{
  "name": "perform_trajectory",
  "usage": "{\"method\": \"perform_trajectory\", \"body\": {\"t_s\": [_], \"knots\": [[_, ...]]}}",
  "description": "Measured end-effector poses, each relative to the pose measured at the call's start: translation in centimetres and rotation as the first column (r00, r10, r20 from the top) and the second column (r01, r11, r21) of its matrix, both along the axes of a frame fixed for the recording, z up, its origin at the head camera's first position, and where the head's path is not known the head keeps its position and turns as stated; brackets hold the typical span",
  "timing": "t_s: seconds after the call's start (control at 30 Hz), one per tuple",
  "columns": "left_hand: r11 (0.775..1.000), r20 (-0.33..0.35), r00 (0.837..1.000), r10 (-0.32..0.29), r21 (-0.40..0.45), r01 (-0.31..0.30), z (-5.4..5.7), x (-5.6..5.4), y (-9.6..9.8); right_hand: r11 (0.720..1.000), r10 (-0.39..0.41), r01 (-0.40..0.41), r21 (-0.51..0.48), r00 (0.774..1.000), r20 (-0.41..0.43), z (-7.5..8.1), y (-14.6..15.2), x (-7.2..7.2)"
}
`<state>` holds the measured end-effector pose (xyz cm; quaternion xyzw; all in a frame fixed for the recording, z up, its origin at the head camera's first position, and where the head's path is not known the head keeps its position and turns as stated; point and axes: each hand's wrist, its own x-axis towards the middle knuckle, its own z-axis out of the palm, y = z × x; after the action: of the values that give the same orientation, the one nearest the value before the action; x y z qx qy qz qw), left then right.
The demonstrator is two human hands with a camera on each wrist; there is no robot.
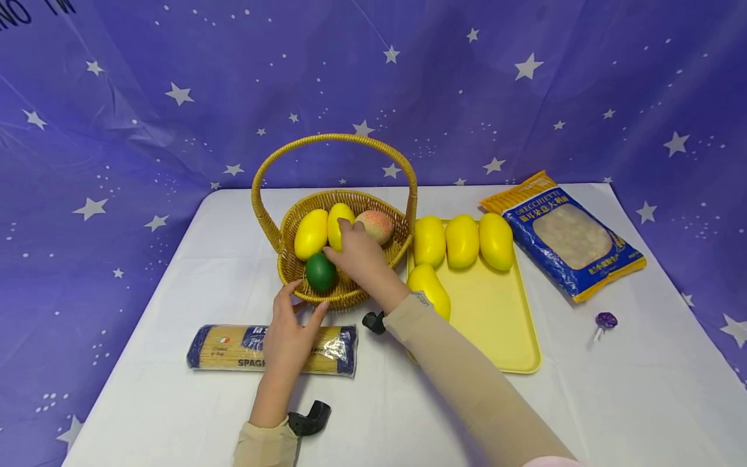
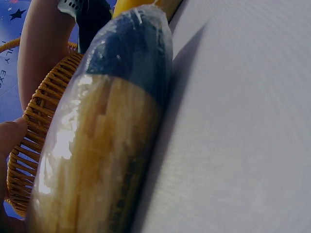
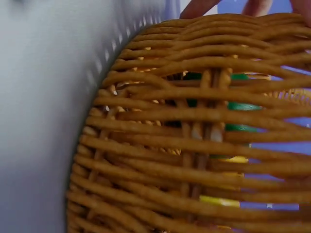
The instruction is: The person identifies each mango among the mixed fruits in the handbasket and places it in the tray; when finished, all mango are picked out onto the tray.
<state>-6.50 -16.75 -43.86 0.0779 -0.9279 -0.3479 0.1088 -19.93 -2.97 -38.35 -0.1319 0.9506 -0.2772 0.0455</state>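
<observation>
Beige right sleeve (image 1: 473, 373) nearest head cam, reaching across tray (image 1: 490, 318) to basket (image 1: 350, 299). Right hand (image 1: 363, 256) over basket interior, thumb and fingertips at inner yellow fruit (image 1: 334, 227); can't tell if gripping. Left hand (image 1: 288, 337) over spaghetti pack (image 1: 227, 348), fingers apart at basket's near rim. Basket also holds outer yellow fruit (image 1: 312, 235), peach (image 1: 378, 227), green fruit (image 1: 321, 272). Tray: four yellow mangoes (image 1: 462, 241).

Your head camera looks forward and down; both wrist cameras sit close, sharing the basket (image 3: 141, 115), your left looking along the spaghetti packet (image 2: 99, 136).
</observation>
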Motion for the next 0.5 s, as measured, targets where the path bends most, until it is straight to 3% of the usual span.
{"method": "perform_trajectory", "body": {"t_s": [0.27,0.5], "knots": [[1.0,0.006,1.0,-0.002,0.006,0.002,-0.1,-0.1,-0.1,0.981,0.014,0.002,0.195,0.997,-0.078,-0.8,-1.2,-0.1],[1.0,0.004,1.0,0.002,-0.005,-0.002,0.0,0.0,0.0,0.981,-0.006,0.022,0.192,0.996,-0.086,-1.2,-1.5,-1.2]]}}
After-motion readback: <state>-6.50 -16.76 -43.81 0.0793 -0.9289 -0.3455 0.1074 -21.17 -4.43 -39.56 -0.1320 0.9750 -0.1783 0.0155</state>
